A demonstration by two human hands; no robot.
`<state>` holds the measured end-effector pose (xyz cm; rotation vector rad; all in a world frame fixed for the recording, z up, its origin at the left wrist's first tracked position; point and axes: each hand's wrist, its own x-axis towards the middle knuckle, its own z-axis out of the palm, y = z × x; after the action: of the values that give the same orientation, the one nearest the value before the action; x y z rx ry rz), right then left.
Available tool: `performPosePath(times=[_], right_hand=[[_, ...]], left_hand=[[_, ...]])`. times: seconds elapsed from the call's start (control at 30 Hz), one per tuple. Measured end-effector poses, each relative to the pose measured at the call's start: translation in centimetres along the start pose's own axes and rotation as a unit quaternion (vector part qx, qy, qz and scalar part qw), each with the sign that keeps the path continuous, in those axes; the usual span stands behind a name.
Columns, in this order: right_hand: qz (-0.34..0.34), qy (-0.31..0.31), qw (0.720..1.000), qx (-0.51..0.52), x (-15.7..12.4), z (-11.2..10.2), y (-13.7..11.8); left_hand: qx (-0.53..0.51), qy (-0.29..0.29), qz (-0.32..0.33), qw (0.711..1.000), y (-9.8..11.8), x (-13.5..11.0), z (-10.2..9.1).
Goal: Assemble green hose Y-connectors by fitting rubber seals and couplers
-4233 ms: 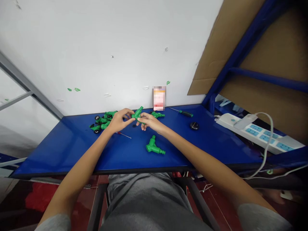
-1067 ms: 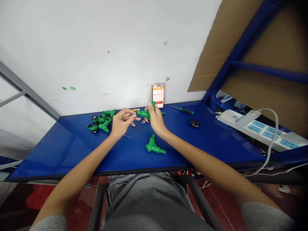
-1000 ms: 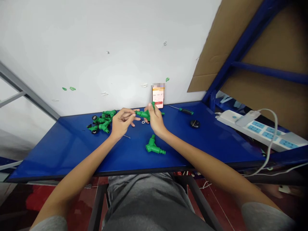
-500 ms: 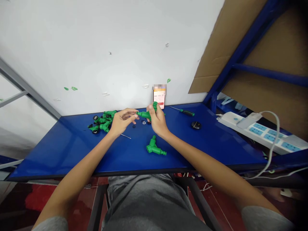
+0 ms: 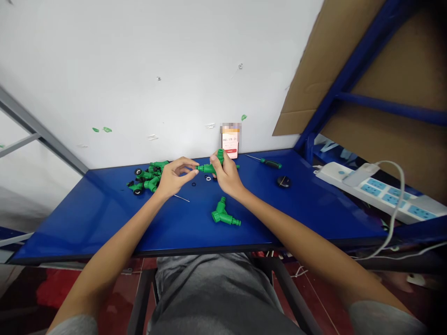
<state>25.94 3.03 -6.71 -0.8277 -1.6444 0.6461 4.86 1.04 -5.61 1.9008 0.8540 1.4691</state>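
My right hand (image 5: pixel 226 176) is wrapped round a green plastic Y-shaped fitting (image 5: pixel 208 167), held just above the blue table (image 5: pixel 104 214). One nozzle of the fitting points left toward my left hand (image 5: pixel 172 177). The thumb and fingers of that hand are pinched together at the nozzle's tip; what they pinch is too small to make out. Small rings (image 5: pixel 208 177) lie on the table under the fitting. A second green fitting (image 5: pixel 223 216) lies nearer to me.
A pile of green fittings (image 5: pixel 148 176) sits at the back left. A thin metal pin (image 5: pixel 181 198) lies near my left wrist. A green-handled screwdriver (image 5: pixel 267 162), a black round cap (image 5: pixel 283 181) and a propped phone (image 5: pixel 230 141) are at the back. A white power strip (image 5: pixel 377 193) lies to the right.
Both hands held the fitting 4.2 s ago. Since then my right hand has turned its nozzle to point left, and my left hand's pinched fingers have come up to the nozzle's tip.
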Motion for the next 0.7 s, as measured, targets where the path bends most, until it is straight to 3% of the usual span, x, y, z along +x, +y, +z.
performPosePath(times=[0.17, 0.27, 0.43, 0.53, 0.6, 0.7], right_hand=[[-0.011, -0.015, 1.000, -0.009, -0.2, -0.5, -0.5], [-0.011, -0.038, 0.999, 0.006, -0.1, -0.6, -0.5], [0.082, -0.078, 0.987, 0.114, 1.0, -0.6, 1.1], [0.109, -0.062, 0.987, 0.097, 2.1, -1.3, 2.2], [0.090, -0.035, 0.992, 0.078, 2.8, -2.1, 2.4], [0.069, -0.022, 0.996, 0.045, 3.2, -3.0, 2.4]], left_hand=[[0.021, -0.012, 0.033, 0.999, 0.2, 0.1, -0.2], [0.021, -0.023, 0.020, 0.999, -0.1, 0.0, -0.2], [0.030, -0.054, -0.055, 0.997, -1.7, 0.1, -0.4], [0.109, -0.061, -0.075, 0.989, -2.7, 0.2, -1.1], [0.212, -0.129, -0.069, 0.966, -3.1, 0.2, -1.7], [0.332, -0.264, -0.033, 0.905, -3.5, 0.2, -2.4]])
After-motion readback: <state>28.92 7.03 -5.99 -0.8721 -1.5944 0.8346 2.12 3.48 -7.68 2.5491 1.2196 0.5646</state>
